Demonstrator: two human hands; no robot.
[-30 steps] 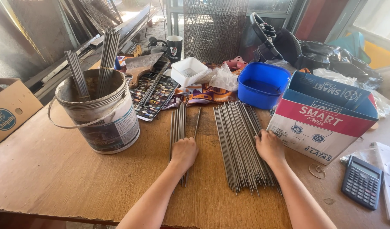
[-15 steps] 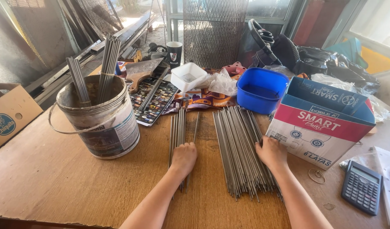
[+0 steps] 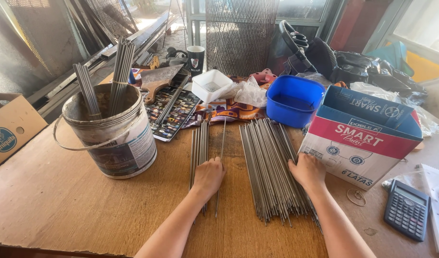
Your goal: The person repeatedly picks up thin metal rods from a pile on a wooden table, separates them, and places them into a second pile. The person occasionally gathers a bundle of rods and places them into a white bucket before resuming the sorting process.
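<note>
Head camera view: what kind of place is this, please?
Probably a small metal workshop or work shed. Thin steel rods lie in a pile on a worn wooden table, a dirty bucket holds more rods, and metal mesh and long steel bars lean behind.

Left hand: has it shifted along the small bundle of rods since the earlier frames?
No. The left hand rests on the small rod bundle at the same spot, level with the bucket's base as before.
</note>
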